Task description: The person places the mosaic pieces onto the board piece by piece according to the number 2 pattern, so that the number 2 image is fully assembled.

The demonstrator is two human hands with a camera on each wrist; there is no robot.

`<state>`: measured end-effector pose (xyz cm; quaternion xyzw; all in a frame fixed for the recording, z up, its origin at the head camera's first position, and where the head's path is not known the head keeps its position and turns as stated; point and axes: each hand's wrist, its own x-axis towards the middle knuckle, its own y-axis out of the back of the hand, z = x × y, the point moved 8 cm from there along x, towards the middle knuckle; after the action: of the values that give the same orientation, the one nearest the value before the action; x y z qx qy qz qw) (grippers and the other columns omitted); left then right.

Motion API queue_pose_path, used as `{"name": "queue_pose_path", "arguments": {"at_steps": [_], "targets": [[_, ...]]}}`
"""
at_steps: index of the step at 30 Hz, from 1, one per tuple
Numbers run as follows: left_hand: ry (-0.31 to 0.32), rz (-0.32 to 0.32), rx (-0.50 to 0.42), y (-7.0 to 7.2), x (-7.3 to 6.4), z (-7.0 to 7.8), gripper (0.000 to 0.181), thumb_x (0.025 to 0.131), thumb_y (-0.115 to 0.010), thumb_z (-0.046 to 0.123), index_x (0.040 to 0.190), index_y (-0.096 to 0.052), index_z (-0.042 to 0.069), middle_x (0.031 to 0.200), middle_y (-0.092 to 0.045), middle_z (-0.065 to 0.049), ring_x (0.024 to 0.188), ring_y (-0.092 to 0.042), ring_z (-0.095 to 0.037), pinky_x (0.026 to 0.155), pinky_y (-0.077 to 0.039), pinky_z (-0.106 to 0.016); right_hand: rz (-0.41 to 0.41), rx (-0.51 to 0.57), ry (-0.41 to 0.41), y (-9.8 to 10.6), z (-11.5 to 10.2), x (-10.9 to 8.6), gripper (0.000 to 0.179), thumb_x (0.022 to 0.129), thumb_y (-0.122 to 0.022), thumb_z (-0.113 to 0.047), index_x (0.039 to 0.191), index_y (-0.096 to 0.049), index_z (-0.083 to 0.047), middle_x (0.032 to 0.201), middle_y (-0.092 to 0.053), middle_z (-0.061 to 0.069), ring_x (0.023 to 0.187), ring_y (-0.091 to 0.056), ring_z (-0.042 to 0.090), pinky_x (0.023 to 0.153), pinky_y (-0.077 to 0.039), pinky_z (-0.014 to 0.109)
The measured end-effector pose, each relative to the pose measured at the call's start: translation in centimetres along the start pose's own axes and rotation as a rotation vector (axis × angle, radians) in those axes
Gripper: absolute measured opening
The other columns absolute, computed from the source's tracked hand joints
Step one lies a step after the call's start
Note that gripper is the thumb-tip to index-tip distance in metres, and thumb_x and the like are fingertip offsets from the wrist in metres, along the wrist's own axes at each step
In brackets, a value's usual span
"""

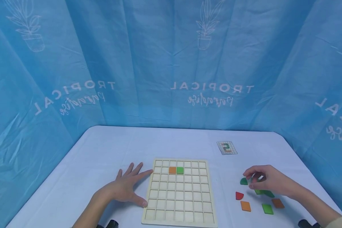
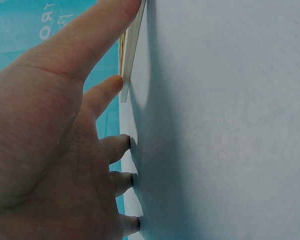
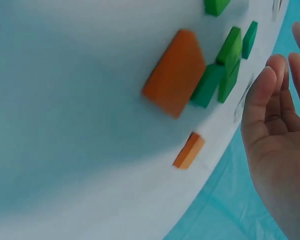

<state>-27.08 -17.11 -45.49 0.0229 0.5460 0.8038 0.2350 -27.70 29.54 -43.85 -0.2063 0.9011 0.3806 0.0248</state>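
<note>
My left hand (image 1: 125,186) lies with fingers spread at the left side of a pale wooden grid board (image 1: 179,196); its thumb and index fingertip touch the edge, as the left wrist view also shows. An orange square tile (image 1: 172,170) and a green square tile (image 1: 180,170) sit side by side in the board's second row. My right hand (image 1: 266,180) hovers over loose tiles, thumb and fingers loosely bent and apart, nothing seen between them. Closest to its fingertips is a dark green rounded tile (image 1: 243,181). Light green (image 1: 258,192) and dark green tiles (image 1: 269,193) are partly hidden beneath it.
Nearer the front right lie a red rounded tile (image 1: 239,196), an orange tile (image 1: 245,206), a bright green tile (image 1: 267,209) and a darker orange tile (image 1: 278,203). A pattern card (image 1: 226,148) lies behind the board's right corner. A blue curtain (image 1: 148,63) hangs behind the white table.
</note>
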Motion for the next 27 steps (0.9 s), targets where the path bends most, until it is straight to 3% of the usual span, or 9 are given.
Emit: {"name": "queue_pose_path", "arguments": {"at_steps": [5, 22, 27], "targets": [[-0.002, 0.002, -0.004, 0.1, 0.0, -0.1, 0.110, 0.052, -0.076, 0.075, 0.148, -0.034, 0.041, 0.160, -0.011, -0.009, 0.143, 0.004, -0.041, 0.103, 0.005, -0.070, 0.035, -0.016, -0.027, 0.3, 0.7, 0.0, 0.040, 0.079, -0.080, -0.028, 0.113, -0.067, -0.011, 0.096, -0.064, 0.002, 0.083, -0.057, 0.021, 0.065, -0.053, 0.029], [-0.006, -0.010, 0.008, -0.1, 0.1, -0.1, 0.110, 0.053, -0.074, 0.076, 0.149, -0.032, 0.042, 0.160, -0.010, -0.009, 0.143, 0.005, -0.040, 0.104, 0.005, -0.070, 0.050, -0.121, 0.049, -0.8, 0.1, 1.5, 0.031, 0.079, -0.078, -0.014, 0.108, -0.069, -0.018, 0.096, -0.063, -0.004, 0.082, -0.056, 0.019, 0.066, -0.053, 0.025], [-0.004, -0.011, 0.012, -0.1, 0.0, -0.2, 0.110, 0.054, -0.074, 0.076, 0.149, -0.032, 0.041, 0.160, -0.010, -0.009, 0.143, 0.005, -0.040, 0.104, 0.005, -0.069, 0.071, -0.173, 0.076, -0.8, -0.1, 1.8, 0.030, 0.078, -0.081, -0.020, 0.106, -0.070, -0.018, 0.093, -0.063, -0.008, 0.081, -0.055, 0.016, 0.066, -0.051, 0.024]]}}
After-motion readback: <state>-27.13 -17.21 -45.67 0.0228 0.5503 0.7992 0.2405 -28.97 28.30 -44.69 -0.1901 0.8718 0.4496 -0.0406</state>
